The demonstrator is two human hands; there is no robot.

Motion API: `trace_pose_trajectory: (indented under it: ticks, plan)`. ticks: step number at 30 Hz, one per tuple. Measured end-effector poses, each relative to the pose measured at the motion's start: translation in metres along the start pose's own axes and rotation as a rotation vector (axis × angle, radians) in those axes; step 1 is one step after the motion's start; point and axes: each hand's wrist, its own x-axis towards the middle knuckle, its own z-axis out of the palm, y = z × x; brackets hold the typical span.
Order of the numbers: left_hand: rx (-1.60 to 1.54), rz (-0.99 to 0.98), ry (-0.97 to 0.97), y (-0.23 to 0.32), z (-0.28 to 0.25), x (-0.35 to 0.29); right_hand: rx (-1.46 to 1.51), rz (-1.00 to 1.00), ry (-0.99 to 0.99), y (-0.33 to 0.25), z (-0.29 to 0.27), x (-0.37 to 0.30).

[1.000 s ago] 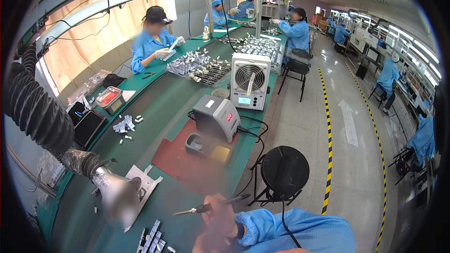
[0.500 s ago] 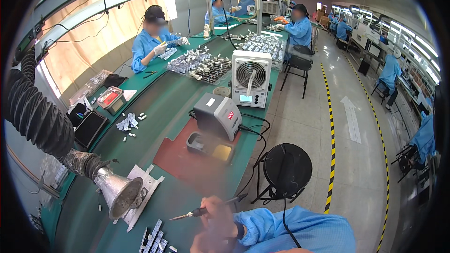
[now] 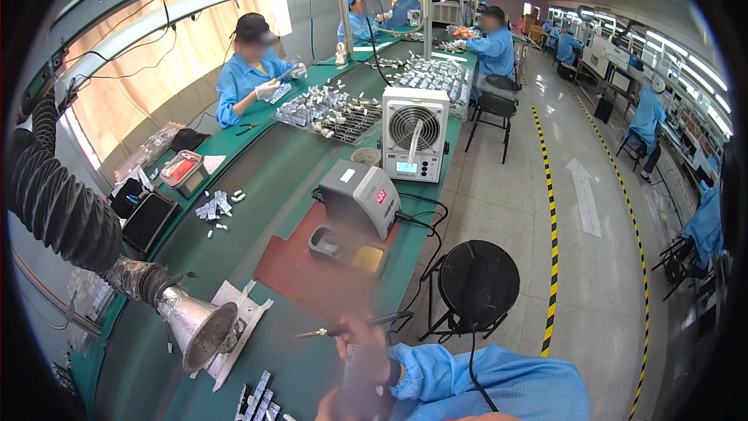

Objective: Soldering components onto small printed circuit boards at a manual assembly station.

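My right hand (image 3: 363, 352), in a blue sleeve, is closed round a soldering iron (image 3: 389, 318), its metal tip pointing left over the green bench. At the lower edge, my left hand (image 3: 329, 405) shows only in part, close beside the right one. A blur smears its fingers, and whatever it may hold is hidden. Left of the hands lies a small pile of narrow circuit boards (image 3: 261, 399). Beyond the iron stand a soldering station (image 3: 362, 196) with a red display and a stand with a yellow sponge (image 3: 366, 256), on a reddish mat (image 3: 284, 265).
A fume hose with a metal funnel (image 3: 204, 329) reaches in from the left above a white sheet (image 3: 234, 351). A boxy white fan unit (image 3: 415, 134) stands farther up the bench (image 3: 257, 203). A round black stool (image 3: 478, 284) is at right. A co-worker (image 3: 248, 82) handles parts at the far left.
The soldering iron has turned flatter and its tip has shifted slightly right and up. My right hand has moved a little with it. The co-worker's hands have moved slightly.
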Motion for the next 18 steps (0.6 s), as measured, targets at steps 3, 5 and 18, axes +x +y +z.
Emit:
trace_pose_trajectory:
  ticks: [3, 5, 18]
  plan:
    - [0.013, -0.006, -0.026, -0.012, -0.004, 0.002, -0.048, -0.013, -0.049, 0.008, -0.011, 0.004]
    - [-0.003, -0.004, -0.04, -0.017, -0.008, 0.002, -0.046, -0.004, -0.037, 0.009, -0.009, 0.002]
    - [-0.048, -0.046, -0.195, -0.028, -0.022, 0.008, -0.097, 0.033, -0.033, 0.009, -0.012, 0.005]
